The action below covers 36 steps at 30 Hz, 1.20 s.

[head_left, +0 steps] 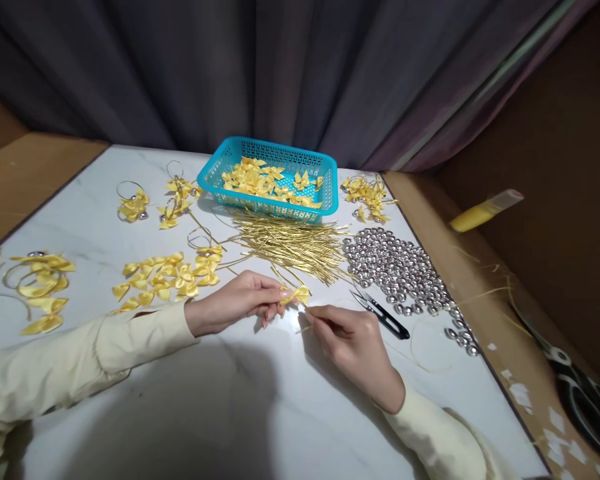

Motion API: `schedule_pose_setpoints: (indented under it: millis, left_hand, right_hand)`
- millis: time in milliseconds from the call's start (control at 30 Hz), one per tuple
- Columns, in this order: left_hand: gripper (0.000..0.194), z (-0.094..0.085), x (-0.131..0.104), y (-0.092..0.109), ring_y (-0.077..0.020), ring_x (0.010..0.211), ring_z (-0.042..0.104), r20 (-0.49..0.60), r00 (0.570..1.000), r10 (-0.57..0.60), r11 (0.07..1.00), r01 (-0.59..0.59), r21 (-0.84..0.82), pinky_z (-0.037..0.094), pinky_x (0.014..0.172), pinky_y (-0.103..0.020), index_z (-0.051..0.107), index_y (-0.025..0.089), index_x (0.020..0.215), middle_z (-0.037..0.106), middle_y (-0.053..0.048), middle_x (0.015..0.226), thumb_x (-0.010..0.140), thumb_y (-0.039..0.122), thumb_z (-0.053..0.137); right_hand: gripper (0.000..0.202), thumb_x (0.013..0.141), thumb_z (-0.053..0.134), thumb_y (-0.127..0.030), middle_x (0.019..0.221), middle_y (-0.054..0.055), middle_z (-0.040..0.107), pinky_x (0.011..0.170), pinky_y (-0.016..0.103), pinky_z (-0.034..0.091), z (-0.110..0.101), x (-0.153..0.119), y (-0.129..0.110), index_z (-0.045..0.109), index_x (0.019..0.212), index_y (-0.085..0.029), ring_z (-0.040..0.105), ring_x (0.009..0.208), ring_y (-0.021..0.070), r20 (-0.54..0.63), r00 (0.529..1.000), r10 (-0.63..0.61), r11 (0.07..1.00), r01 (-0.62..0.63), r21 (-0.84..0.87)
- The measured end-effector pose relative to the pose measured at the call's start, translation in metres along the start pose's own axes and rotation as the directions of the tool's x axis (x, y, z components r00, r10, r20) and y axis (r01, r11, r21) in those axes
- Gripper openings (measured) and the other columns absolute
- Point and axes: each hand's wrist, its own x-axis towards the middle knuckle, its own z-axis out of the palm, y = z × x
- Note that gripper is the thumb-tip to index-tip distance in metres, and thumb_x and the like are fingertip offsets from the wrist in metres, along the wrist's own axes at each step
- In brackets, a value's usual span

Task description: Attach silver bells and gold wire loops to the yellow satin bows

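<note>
A yellow ribbon bow point(301, 293) is pinched between the thumb and fingers of my left hand point(240, 300), above the white table. My right hand point(353, 343) is closed in a pinch at the bow's lower right edge; what lies between its fingertips is too small to make out. Gold twist ties point(290, 247) lie in a pile just beyond my hands. Black thread snips point(380, 313) rest right of the pile, near my right hand. Several loose yellow bows point(163, 277) are spread out left of my left hand.
A blue basket point(330, 163) holds more yellow bows. Silver bells or beads point(395, 263) form a heap at the right. Bow clusters with wire loops point(134, 207) lie left, others point(367, 193) back right. Black-handled scissors point(580, 393) and a yellow tube point(485, 210) are beyond the right edge.
</note>
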Motion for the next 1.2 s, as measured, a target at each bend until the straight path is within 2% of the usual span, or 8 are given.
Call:
schedule_pose_setpoints:
  millis: [300,667,900,1067,1200]
  left_hand:
    - [0.023,-0.003,0.002,0.000,-0.0048,0.044,0.043,0.021,0.999,-0.044,0.998,0.044,-0.034,0.035,0.043,-0.018,0.068,0.010,0.075,0.054,0.003,0.052,0.079,0.032,0.066]
    - [0.023,-0.006,0.002,0.000,-0.0039,0.042,0.044,0.060,0.995,-0.075,0.997,0.075,0.013,0.033,0.041,-0.017,0.071,0.009,0.080,0.054,0.002,0.052,0.080,0.031,0.065]
    - [0.023,-0.002,0.001,0.002,-0.0049,0.042,0.043,0.044,0.997,-0.068,0.997,0.067,0.033,0.033,0.043,-0.018,0.069,0.009,0.079,0.052,0.004,0.049,0.078,0.031,0.065]
    - [0.028,0.005,-0.001,0.000,-0.0064,0.043,0.044,-0.037,0.999,0.021,0.997,-0.018,0.080,0.036,0.044,-0.020,0.062,0.011,0.064,0.052,0.004,0.049,0.079,0.035,0.064]
    - [0.032,0.007,-0.003,-0.002,-0.0067,0.045,0.045,-0.062,0.995,0.078,0.990,-0.070,0.122,0.038,0.046,-0.020,0.059,0.012,0.060,0.053,0.003,0.052,0.082,0.035,0.061]
  right_hand:
    - [0.024,0.082,0.050,-0.016,0.053,0.000,0.062,0.047,0.018,0.036,-0.001,-0.001,0.002,0.072,0.073,-0.014,0.047,0.043,0.0076,0.009,1.000,-0.015,1.000,0.015,-0.021]
    - [0.026,0.082,0.048,-0.010,0.057,0.002,0.065,0.049,0.019,0.036,0.000,-0.002,0.002,0.072,0.072,-0.012,0.048,0.045,0.0078,0.028,0.997,-0.075,0.996,0.076,-0.055]
    - [0.028,0.082,0.046,-0.012,0.052,0.000,0.059,0.048,0.020,0.035,0.002,-0.003,0.003,0.071,0.070,-0.013,0.041,0.043,0.0074,0.028,0.997,-0.073,0.995,0.075,-0.065]
    - [0.028,0.083,0.046,-0.015,0.043,-0.003,0.049,0.045,0.019,0.034,0.006,-0.003,0.000,0.070,0.068,-0.012,0.035,0.039,0.0067,0.029,1.000,-0.007,1.000,0.007,0.001]
    - [0.028,0.084,0.048,-0.017,0.041,-0.003,0.049,0.045,0.018,0.036,0.007,-0.002,-0.002,0.071,0.070,-0.012,0.038,0.039,0.0070,0.035,0.999,0.038,0.998,-0.040,0.040]
